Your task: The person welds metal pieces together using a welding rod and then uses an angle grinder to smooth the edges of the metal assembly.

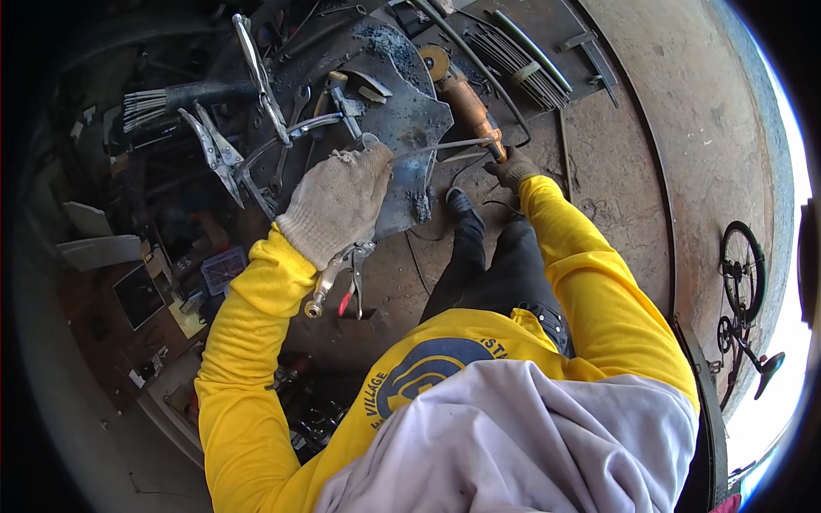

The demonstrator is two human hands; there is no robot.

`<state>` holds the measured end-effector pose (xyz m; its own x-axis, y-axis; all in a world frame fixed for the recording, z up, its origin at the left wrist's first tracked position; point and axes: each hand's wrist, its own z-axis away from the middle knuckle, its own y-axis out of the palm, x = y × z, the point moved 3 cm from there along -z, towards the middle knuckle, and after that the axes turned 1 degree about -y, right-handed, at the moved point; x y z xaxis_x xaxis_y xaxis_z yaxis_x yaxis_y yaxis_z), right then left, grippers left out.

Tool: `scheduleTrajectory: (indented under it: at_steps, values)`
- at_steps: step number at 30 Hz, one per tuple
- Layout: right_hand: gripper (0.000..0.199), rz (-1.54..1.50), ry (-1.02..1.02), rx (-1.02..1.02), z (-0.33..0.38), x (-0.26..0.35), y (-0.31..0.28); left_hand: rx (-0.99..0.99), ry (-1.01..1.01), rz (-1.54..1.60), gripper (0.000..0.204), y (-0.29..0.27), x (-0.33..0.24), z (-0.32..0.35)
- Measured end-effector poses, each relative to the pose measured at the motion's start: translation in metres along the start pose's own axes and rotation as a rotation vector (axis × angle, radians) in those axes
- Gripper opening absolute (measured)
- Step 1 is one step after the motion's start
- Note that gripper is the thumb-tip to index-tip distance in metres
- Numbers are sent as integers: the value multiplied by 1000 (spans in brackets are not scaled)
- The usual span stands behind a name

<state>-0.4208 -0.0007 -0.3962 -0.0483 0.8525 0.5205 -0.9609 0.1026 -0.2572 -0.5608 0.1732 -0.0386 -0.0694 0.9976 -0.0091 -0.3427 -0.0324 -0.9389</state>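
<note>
Workshop floor (620, 197), brown and worn, around a dark steel plate (412, 120); copper-coloured grinder (469, 104) just beside the plate's right edge.
We see the right gloved hand (515, 168) wrapped round the grinder's rear end, disc (434, 62) at the far end. Left gloved hand (342, 201) curls over the plate's near side, above locking pliers (359, 265) with a red lever (345, 303); a thin rod (445, 147) extends from beside it, but we cannot tell whether its fingers pinch anything. We judge the grinder heavy, rigid and front-loaded, its smooth casing liable to slip in a glove; the disc looks brittle. Best hold, we reckon: one hand at the rear, another round the casing, clear of the disc.
</note>
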Motion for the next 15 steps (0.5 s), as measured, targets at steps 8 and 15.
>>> scheduleTrajectory:
  at_steps: [8, 15]
  values:
    - [44, 17, -60, -148, 38, 8, -6, -100, -16, 173, 13, -19, 2, -3]
    - [44, 107, -50, -86, 153, -40, -26, -180, -140, 353, 19, -22, 24, -11]
